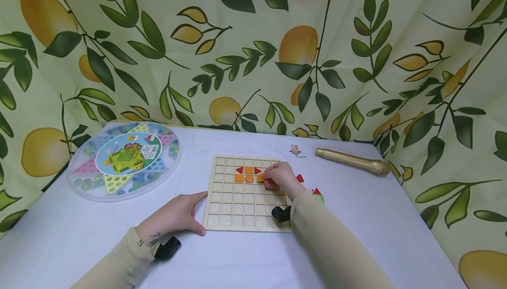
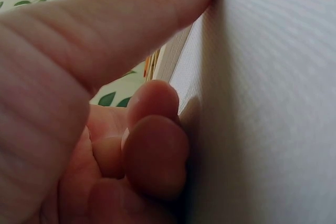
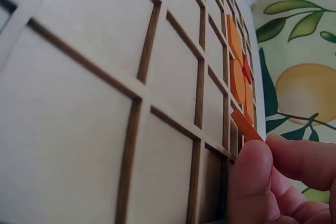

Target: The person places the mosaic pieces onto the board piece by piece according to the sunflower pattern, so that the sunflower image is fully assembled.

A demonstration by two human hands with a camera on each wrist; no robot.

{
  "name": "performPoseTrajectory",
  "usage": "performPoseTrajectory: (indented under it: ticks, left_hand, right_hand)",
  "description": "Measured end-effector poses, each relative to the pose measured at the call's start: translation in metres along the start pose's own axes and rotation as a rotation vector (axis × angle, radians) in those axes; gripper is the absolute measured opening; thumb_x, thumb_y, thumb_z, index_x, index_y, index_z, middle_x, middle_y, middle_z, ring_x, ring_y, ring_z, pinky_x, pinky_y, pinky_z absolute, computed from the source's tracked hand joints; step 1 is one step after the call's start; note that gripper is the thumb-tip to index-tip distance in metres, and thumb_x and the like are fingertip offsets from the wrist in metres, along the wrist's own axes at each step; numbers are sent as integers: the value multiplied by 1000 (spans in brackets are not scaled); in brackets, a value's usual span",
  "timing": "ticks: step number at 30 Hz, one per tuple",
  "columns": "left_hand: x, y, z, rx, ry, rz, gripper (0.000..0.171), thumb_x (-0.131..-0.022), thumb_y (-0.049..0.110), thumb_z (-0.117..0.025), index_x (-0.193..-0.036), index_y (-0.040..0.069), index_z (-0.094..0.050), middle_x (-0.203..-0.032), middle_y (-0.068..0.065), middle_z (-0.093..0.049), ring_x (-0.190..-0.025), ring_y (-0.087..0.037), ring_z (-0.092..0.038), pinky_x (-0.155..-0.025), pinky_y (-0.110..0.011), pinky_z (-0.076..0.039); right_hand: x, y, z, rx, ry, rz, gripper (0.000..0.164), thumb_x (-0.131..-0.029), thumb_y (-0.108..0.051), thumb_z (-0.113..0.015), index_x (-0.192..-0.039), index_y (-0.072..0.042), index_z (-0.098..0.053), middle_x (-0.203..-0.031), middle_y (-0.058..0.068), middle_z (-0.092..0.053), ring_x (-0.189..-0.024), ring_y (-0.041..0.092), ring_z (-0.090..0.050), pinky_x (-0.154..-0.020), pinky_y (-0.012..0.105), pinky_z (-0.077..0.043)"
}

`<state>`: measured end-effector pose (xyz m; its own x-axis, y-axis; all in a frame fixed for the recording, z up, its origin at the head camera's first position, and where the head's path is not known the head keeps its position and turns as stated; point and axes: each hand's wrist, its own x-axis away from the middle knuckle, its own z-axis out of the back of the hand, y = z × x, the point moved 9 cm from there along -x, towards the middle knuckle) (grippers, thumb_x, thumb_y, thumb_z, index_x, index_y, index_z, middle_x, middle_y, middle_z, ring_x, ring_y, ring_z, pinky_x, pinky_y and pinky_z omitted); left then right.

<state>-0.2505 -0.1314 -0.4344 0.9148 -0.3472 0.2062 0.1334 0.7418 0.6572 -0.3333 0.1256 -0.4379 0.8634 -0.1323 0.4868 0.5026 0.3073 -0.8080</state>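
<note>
A wooden grid board (image 1: 231, 210) lies on the white cloth. My right hand (image 1: 282, 178) pinches an orange tile (image 3: 245, 124) between thumb and forefinger. In the right wrist view, this tile is tilted over a cell of the grid. To its left, an orange round tile (image 1: 249, 178) and an orange square tile (image 1: 239, 178) sit in cells. The row above holds another orange square (image 1: 248, 170) between two red triangles (image 1: 240, 170). My left hand (image 1: 178, 214) is spread against the board's left side, forefinger on the edge and thumb by the near corner.
A round clear case (image 1: 75, 166) with coloured beads stands at the left. A small picture card (image 1: 295, 149) and a gold microphone-shaped stick (image 1: 352, 161) lie behind and to the right. Loose red (image 1: 300, 178) and green pieces (image 1: 320, 197) lie right of the board.
</note>
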Motion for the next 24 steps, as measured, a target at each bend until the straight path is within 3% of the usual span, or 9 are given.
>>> performPoseTrajectory:
  ticks: [8,24]
  left_hand:
    - [1,1,0,-4,-4,-7,107,-46,23,-90,-139,7,-41,-55,-3,-49,-47,-15,-43,-48,-27,-34]
    - [1,3,1,-10,-7,-22,107,-46,24,-91,-139,6,-41,-54,-3,-49,-47,-15,-43,-48,-27,-34]
  right_hand:
    - [0,1,-2,53,28,-12,19,-81,-12,-70,-94,-2,-60,-75,9,-62,-49,13,-56,-53,20,-49]
    - [-5,2,-5,110,50,2,17,-79,-10,-70,-88,-3,-58,-60,4,-54,-42,13,-50,-47,20,-45]
